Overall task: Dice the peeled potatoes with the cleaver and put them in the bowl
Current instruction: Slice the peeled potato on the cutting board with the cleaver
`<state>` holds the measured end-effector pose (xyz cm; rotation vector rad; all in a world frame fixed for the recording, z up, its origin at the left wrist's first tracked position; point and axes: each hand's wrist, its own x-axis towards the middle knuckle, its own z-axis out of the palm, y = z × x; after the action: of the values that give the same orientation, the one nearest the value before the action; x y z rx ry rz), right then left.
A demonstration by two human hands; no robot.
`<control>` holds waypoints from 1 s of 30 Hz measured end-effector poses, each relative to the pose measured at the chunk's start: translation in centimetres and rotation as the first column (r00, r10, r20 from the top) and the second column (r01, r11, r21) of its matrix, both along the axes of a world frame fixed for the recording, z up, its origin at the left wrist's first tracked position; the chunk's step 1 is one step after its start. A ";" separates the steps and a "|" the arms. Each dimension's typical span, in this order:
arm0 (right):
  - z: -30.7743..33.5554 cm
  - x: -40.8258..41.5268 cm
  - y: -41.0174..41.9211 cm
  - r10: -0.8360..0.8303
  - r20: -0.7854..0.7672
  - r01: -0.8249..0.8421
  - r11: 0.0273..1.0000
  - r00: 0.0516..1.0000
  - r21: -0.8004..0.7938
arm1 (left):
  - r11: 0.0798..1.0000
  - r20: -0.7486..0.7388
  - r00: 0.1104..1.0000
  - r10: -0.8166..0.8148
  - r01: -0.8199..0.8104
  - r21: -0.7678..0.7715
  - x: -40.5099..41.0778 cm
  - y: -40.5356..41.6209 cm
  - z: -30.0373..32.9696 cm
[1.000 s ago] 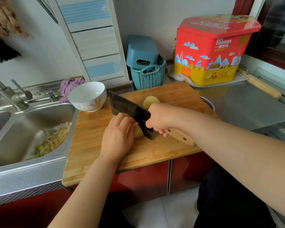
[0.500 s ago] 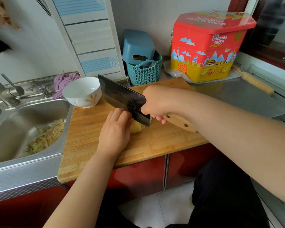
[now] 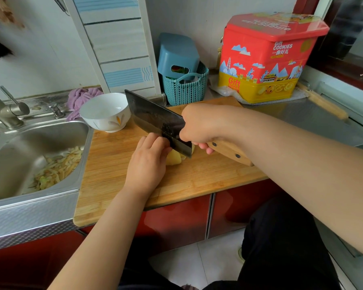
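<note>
- You were in the middle of the cutting step: your right hand (image 3: 199, 127) was curled tight round the pale wooden handle of the dark, broad-bladed steel cleaver (image 3: 157, 122), with the blade's heel down at the pale yellow peeled potato (image 3: 174, 159).
- That potato lay on the bamboo chopping board (image 3: 113, 174) that sat on the worktop, near the board's middle, and it was mostly hidden under your left hand (image 3: 148, 162).
- Your left hand pressed down on the potato from above, fingers bent over it and their tips just beside the flat of the blade; how far the edge had bitten in could not be told.
- A smaller bit of yellow showed on the far side of the blade, apparently a piece already cut.
- The white ceramic bowl with an orange leaf motif (image 3: 105, 113) stood on the board's far left corner, well apart from the potato, and nothing showed inside it, so the transfer had not begun.
- My reading: the next move called for drawing your left fingertips back from the edge before pressing the blade through, as they were very close to it.
</note>
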<state>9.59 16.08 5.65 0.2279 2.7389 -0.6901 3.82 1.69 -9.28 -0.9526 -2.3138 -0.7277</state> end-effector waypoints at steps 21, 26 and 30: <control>-4.4 -1.3 0.0 -0.046 0.129 0.046 0.999 0.991 0.003 | 1.000 -0.001 1.000 -0.001 0.001 0.008 0.0 -0.1 -0.2; -4.4 -0.9 1.8 -0.072 0.068 0.077 0.994 0.995 -0.072 | 1.000 -0.002 1.000 0.000 0.000 0.012 0.1 -0.2 0.0; -3.4 -0.3 2.3 -0.061 0.010 0.061 0.997 0.998 -0.050 | 1.000 -0.004 1.000 0.004 -0.004 0.006 0.3 -0.2 0.1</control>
<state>9.24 18.39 2.29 0.3036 2.7121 -0.7718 4.12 1.48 -9.14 -0.9462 -2.3083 -0.7296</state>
